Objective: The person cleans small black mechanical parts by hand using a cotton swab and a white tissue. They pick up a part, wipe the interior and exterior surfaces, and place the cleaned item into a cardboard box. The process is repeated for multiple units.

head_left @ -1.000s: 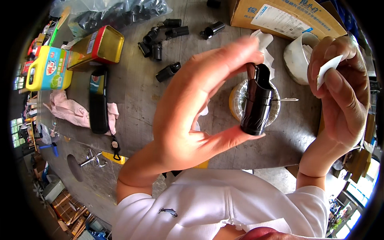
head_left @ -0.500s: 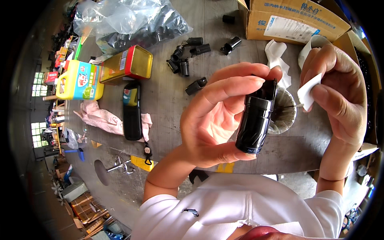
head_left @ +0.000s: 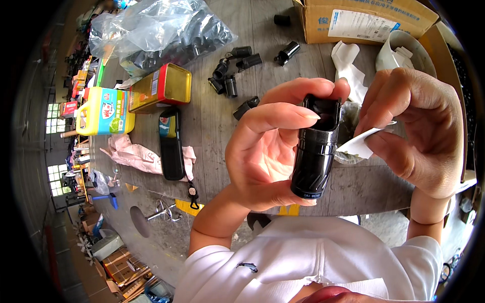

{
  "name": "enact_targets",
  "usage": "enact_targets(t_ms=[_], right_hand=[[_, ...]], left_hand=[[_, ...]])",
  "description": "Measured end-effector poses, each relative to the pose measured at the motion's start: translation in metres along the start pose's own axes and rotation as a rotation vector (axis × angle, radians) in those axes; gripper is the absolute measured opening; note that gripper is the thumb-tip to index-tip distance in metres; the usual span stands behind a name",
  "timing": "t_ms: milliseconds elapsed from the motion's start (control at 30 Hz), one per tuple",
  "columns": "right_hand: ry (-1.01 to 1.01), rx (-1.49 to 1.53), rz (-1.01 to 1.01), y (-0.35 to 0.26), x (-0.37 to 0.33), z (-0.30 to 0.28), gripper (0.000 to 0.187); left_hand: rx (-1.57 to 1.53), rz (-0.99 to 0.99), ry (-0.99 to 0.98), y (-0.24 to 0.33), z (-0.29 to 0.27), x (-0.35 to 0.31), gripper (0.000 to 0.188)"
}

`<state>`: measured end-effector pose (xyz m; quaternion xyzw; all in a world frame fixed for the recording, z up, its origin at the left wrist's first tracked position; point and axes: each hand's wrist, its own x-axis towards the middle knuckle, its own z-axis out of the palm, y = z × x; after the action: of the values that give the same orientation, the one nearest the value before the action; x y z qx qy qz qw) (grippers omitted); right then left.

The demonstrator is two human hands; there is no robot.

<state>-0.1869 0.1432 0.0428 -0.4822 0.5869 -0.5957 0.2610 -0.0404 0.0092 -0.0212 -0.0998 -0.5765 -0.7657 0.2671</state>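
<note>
Grey wood-grain tabletop [head_left: 212, 131] below | left hand [head_left: 265, 151] grasps glossy black plastic-looking cylinder [head_left: 313, 156] end to end, long axis pointing away from person, open end far | right hand [head_left: 419, 126] pinches thin white scrap [head_left: 361, 145] just right of cylinder, can't tell if touching

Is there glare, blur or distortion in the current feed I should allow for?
Head view: bright streaks on the glossy black cylinder in the left hand, and glints across the clear plastic bag; head view: the right hand and its white slip look reasonably sharp; head view: the near edge of the table bows, with black at the picture's corners.
</note>
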Motion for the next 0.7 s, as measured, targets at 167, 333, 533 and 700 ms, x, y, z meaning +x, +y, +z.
enact_targets(t_ms=[167, 333, 533, 700], right_hand=[[0.063, 0.036, 0.008, -0.003, 0.001, 0.009, 0.011], [0.034, -0.008, -0.028, -0.002, 0.0, 0.005, 0.011], [0.064, -0.065, -0.004, -0.002, -0.003, 0.007, 0.011], [0.056, -0.082, 0.009, -0.001, -0.004, 0.004, 0.012]], left_hand=[[0.055, 0.015, 0.007, -0.002, 0.001, 0.0, 0.052], [0.074, 0.053, -0.04, -0.002, 0.0, 0.001, 0.053], [0.149, 0.126, -0.08, -0.003, -0.004, 0.002, 0.065], [0.179, 0.13, -0.077, -0.002, -0.006, 0.002, 0.068]])
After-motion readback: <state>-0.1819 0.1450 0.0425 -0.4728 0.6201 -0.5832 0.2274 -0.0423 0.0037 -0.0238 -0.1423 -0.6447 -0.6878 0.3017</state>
